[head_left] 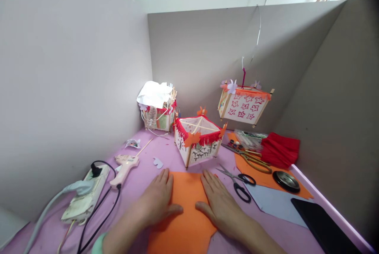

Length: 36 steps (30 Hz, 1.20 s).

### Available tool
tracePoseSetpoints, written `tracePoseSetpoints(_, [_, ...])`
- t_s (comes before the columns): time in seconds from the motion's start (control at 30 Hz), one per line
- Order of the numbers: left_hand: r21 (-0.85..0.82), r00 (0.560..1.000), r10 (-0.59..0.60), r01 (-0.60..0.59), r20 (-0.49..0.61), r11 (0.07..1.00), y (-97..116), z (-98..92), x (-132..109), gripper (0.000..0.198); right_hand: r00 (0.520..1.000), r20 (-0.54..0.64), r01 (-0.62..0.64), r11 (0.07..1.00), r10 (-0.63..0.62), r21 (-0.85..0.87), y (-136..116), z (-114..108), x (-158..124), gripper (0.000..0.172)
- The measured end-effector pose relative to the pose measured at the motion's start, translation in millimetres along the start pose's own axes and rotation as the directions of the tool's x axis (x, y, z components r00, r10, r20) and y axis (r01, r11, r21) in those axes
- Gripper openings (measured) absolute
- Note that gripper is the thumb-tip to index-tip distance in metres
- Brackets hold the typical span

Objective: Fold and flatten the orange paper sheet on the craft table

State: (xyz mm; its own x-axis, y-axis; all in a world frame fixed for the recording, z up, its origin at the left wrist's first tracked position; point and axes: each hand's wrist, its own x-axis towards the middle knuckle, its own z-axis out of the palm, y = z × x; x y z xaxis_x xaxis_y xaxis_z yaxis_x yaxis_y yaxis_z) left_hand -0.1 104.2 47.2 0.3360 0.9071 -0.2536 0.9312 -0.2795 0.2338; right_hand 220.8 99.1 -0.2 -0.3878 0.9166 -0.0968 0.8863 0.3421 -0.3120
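An orange paper sheet (186, 222) lies flat on the purple tabletop, its lower right edge cut at a slant. My left hand (158, 200) rests flat on its left side, fingers stretched forward and thumb apart. On the right side my right hand (217, 202) presses down the same way, open and holding nothing. Just beyond the sheet stands a paper lantern (204, 152) with red fringe, orange cutouts and a stick frame. Black-handled scissors (238, 181) lie open to the right of my right hand.
At left are a glue gun (126, 167) and a power strip (87, 194) with cables. A second lantern (161, 121) stands back left; another (244, 106) hangs back right. Gold scissors (251, 158), red cloth (280, 149), a round tin (286, 181) and a black phone-like object (322, 224) lie right.
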Motion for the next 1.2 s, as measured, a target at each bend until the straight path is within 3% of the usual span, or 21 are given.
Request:
tracePoseSetpoints(0.17, [-0.022,0.955,-0.155,0.155,-0.253,0.988,-8,-1.9,10,0.025,0.998,-0.054,-0.047,0.998,0.045,-0.04,3,7,-1,0.083])
tracePoseSetpoints(0.23, [0.009,0.931,-0.203,0.216,-0.304,0.976,-10,-3.3,14,0.014,0.994,-0.084,-0.08,0.995,0.075,-0.054,5,7,-3,0.085])
tracePoseSetpoints(0.33, [0.046,0.924,-0.199,0.226,-0.326,0.973,-9,-6.9,16,0.015,0.992,-0.115,-0.058,0.996,0.05,-0.065,2,3,-6,0.079])
tracePoseSetpoints(0.43, [0.017,0.923,-0.196,0.213,-0.33,0.977,-3,-6.7,12,0.022,0.99,-0.106,0.09,0.995,-0.094,-0.048,-8,-2,-10,0.071])
tracePoseSetpoints(0.5, [-0.005,0.941,-0.128,0.133,-0.314,0.991,2,-1.3,7,0.026,0.988,-0.049,0.149,0.989,-0.149,-0.006,-14,-3,-12,0.072])
tracePoseSetpoints(0.6, [0.041,0.978,0.058,-0.051,-0.199,0.998,7,11.7,-2,0.044,0.991,0.048,0.122,0.991,-0.125,0.053,-17,0,-13,0.076])
tracePoseSetpoints(0.7, [0.111,0.989,0.093,-0.08,-0.112,0.991,6,20.6,-9,0.054,0.995,0.049,0.083,0.995,-0.087,0.061,-15,1,-13,0.075])
tracePoseSetpoints(0.8, [0.14,0.98,0.099,-0.075,-0.174,0.987,1,24.1,-14,0.045,0.997,-0.005,0.079,0.996,-0.079,0.031,-9,1,-12,0.074])
tracePoseSetpoints(0.87, [0.126,0.947,0.137,-0.104,-0.289,0.987,-3,26.7,-18,0.038,0.982,-0.127,0.14,0.99,-0.141,-0.015,-7,0,-12,0.069])
tracePoseSetpoints(0.93, [0.072,0.869,0.134,-0.113,-0.476,0.991,-5,30.4,-25,0.03,0.889,-0.333,0.3,0.949,-0.314,-0.094,-8,-3,-14,0.064])
tracePoseSetpoints(0.97, [0.033,0.809,0.114,-0.117,-0.577,0.993,-6,32.4,-30,0.023,0.795,-0.431,0.404,0.903,-0.426,-0.148,-11,-4,-15,0.062])
tracePoseSetpoints(1.03, [-0.037,0.676,0.087,-0.166,-0.732,0.985,-6,35.6,-42,0.014,0.563,-0.528,0.594,0.755,-0.636,-0.276,-21,-4,-17,0.051])
tracePoseSetpoints(1.07, [-0.055,0.626,0.092,-0.211,-0.774,0.976,-7,36.8,-50,0.015,0.472,-0.524,0.654,0.68,-0.709,-0.331,-28,-2,-19,0.042])
tracePoseSetpoints(1.1, [-0.062,0.593,0.109,-0.26,-0.798,0.964,-9,38.0,-58,0.017,0.419,-0.505,0.684,0.628,-0.754,-0.371,-34,0,-19,0.033])
tracePoseSetpoints(1.13, [-0.069,0.584,0.117,-0.287,-0.803,0.955,-12,39.2,-68,0.017,0.399,-0.472,0.694,0.596,-0.786,-0.405,-39,4,-20,0.028])
tracePoseSetpoints(1.2, [-0.114,0.613,0.05,-0.224,-0.788,0.968,-24,43.0,-89,0.019,0.452,-0.374,0.674,0.585,-0.81,-0.451,-47,13,-20,0.028])
